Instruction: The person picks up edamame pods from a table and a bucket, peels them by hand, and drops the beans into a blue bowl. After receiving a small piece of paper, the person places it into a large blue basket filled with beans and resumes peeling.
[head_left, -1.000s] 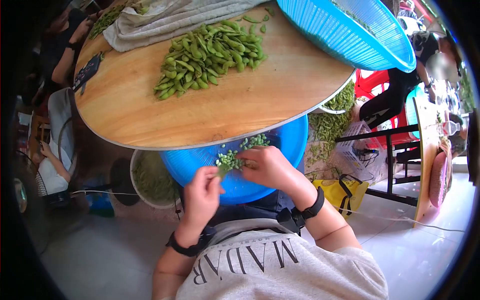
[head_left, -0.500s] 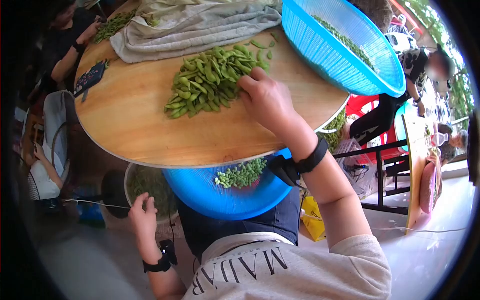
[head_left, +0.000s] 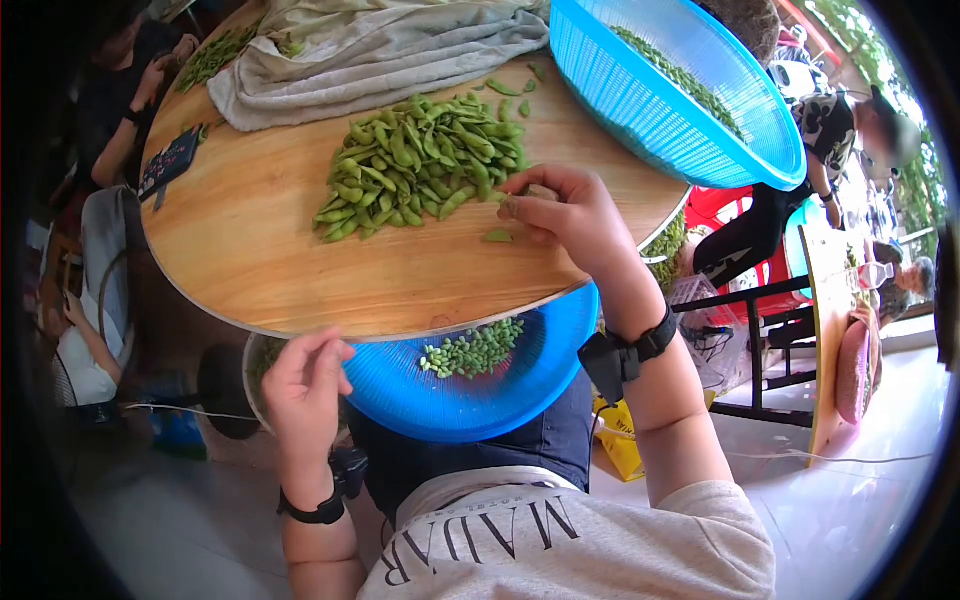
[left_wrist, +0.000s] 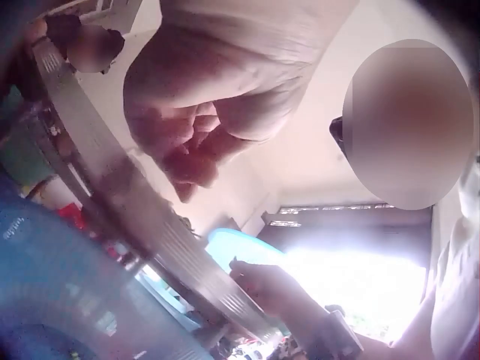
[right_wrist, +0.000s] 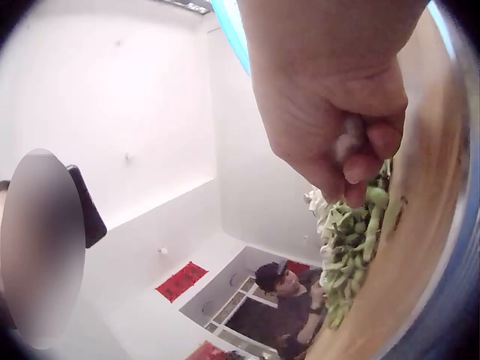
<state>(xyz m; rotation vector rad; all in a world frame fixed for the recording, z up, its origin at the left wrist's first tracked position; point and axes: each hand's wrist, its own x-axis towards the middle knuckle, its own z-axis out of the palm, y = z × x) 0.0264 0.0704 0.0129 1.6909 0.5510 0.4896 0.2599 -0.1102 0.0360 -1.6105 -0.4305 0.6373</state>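
Note:
On the round wooden table lies a pile of green edamame pods [head_left: 415, 165]. My right hand [head_left: 580, 215] is at the near right edge of this pile, thumb and fingers pinching an edamame pod [right_wrist: 377, 198] at their tips. Something pale grey [right_wrist: 349, 141] shows between the curled fingers of that hand. A single loose pod [head_left: 497, 235] lies on the wood just below it. My left hand [head_left: 308, 385], loosely curled and holding nothing, hovers by the table's near edge. Between the arms, a blue basin [head_left: 430, 410] on the lap holds shelled green beans [head_left: 472, 348].
A grey towel [head_left: 380, 65] and a large blue basket [head_left: 670, 110] of green beans occupy the table's far side. A dark phone-like object [head_left: 170, 160] lies at its left. The wooden table's rim [head_left: 390, 333] overhangs the basin. Other people sit left and right.
Both hands were together over the basin; they parted, the right reaching to the pile and now drawing back slightly with a pod. My left hand dropped to the left, then rose toward the table edge.

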